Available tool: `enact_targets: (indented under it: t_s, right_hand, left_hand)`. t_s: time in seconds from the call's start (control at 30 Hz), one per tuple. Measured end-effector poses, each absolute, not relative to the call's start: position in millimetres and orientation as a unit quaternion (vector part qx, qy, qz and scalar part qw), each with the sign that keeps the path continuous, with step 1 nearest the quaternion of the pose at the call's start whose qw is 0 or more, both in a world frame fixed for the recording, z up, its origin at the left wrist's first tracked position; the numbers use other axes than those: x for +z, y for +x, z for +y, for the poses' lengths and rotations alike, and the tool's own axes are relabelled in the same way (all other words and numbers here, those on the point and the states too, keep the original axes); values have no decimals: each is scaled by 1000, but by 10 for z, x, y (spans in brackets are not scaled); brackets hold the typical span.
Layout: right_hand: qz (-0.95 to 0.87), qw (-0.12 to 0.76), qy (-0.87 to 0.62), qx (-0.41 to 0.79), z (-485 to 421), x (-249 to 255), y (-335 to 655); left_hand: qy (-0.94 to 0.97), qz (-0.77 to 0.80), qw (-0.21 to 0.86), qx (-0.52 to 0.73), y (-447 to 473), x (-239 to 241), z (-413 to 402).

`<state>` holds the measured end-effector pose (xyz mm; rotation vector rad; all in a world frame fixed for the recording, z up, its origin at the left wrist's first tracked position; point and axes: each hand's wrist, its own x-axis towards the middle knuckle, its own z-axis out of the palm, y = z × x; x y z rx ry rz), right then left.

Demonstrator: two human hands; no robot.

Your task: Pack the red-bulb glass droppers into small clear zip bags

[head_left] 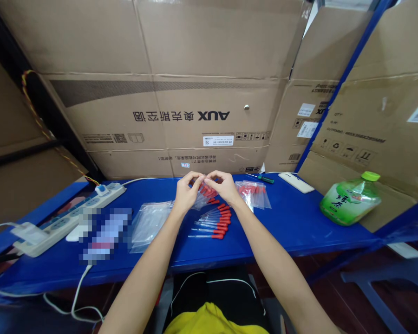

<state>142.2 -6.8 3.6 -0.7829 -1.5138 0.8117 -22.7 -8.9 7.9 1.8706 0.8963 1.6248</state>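
Cardboard [181, 51] covers the back of a blue table [275, 236], seen from the head cam. Using the fanned-out row of red-ended droppers [218, 231] as the landmark: left hand [187, 192] and right hand [225, 185] are just beyond it, fingertips pretty much meeting. Each one's pinched closed, thumb to finger, on what looks like the top edge of a small bag [199, 202] with red ends showing; the exact grip spot is too tiny to make out. Left of the droppers there's a pile of clear bags [151, 225], then a pixelated phone [107, 232] and a power strip [94, 202]. Beyond the droppers to the right: filled bags [256, 189], screwdriver [265, 179], white gadget [296, 182]. Green bottle [350, 202] is well off to their right.
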Motion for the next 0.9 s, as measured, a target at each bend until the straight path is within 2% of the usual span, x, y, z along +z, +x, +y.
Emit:
enact_targets:
  t_s: [0.33, 0.6, 0.9]
  right_hand:
    - [-674, 586, -352, 281, -85, 54, 1405]
    - [-677, 580, -365, 268, -76, 63, 1444]
    - [-668, 590, -359, 278, -39, 34, 1455]
  left_hand:
    - [646, 362, 253, 622, -228, 76, -72]
    - [659, 344, 298, 599, -237, 74, -58]
    - [650, 354, 280, 611, -262, 61, -39]
